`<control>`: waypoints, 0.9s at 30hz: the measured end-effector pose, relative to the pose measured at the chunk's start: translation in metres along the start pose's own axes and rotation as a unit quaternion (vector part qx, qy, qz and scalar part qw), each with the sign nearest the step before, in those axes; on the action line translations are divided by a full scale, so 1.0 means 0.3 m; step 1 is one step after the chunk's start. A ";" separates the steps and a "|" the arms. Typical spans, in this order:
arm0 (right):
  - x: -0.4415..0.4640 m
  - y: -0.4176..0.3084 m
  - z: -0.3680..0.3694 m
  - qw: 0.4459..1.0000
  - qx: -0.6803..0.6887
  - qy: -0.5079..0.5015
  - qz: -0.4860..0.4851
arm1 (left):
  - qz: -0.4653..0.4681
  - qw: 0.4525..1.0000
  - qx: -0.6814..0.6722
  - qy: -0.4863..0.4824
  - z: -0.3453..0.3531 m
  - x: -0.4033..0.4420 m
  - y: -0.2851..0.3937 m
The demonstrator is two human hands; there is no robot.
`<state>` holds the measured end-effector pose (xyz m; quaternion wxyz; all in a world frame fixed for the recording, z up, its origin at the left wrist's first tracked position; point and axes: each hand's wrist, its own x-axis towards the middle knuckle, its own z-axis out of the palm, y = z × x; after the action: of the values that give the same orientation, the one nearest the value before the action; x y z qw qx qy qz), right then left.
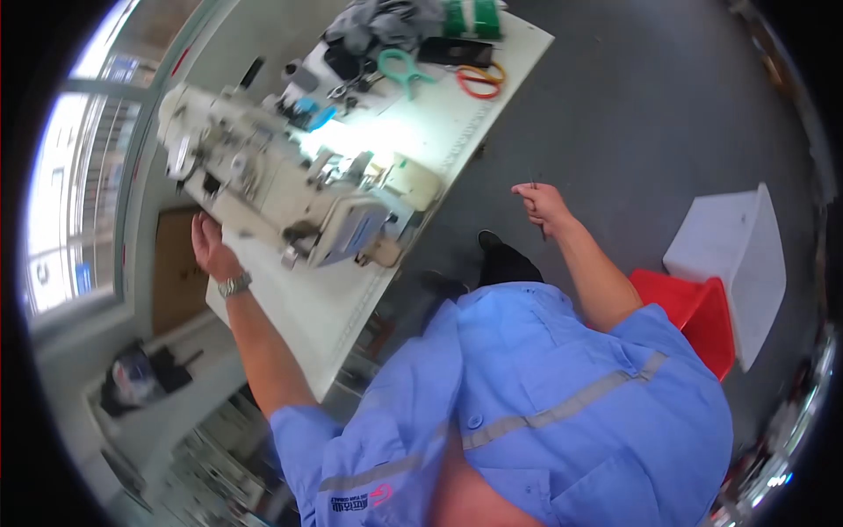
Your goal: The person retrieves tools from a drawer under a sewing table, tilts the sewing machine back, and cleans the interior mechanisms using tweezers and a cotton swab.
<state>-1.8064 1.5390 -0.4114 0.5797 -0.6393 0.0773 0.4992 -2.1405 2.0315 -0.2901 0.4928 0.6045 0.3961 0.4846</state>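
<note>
A big, cream sewing machine (263, 180) stands on the white table (294, 312), and one end of it comes right up to the table's near edge. The left hand (213, 250) is by the back edge, close to the table's left end. Its fingers are a little bent, with their tips next to the low side of the machine. I can't tell if they touch it or hold on to anything. A shiny watch (234, 284) is on that wrist.

The right hand (546, 209) is out past the near edge, up above the grey floor (597, 114). Its fingers are curled shut around a thin, dark stick-like thing (543, 232). One bit pokes out at each side, but it is too small to tell what it is.

A bright light shines on the table just past the machine. Over toward the right end are a mint-green tool (404, 70), a black phone (455, 52) and scissors (479, 81) with red and yellow handles. The scissors are by the near edge. A green roll (472, 18) and a heap of grey cloth (382, 22) sit side by side at the right end.

On the floor near the right arm, a red bin (694, 316) is just beside a white bin (724, 255).
</note>
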 end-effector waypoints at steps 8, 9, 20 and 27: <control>0.467 0.055 0.049 0.985 0.065 0.121 -0.101 | -0.046 0.994 0.025 -0.094 -0.057 0.052 0.003; 0.559 0.035 0.052 0.977 0.116 0.128 -0.128 | -0.055 0.994 0.050 -0.078 -0.058 0.033 0.017; 1.021 -0.122 -0.161 0.933 0.050 0.133 -0.330 | -0.159 0.950 0.268 -0.023 0.019 -0.055 0.215; 1.040 -0.225 -0.191 0.954 -0.070 -0.048 -0.288 | -0.177 0.920 0.349 -0.032 0.128 -0.029 0.330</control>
<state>-1.5765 1.6631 -0.6034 0.6555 -0.6486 -0.1731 0.3459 -2.1049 1.9951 -0.1964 0.3405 0.6733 0.6246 0.2014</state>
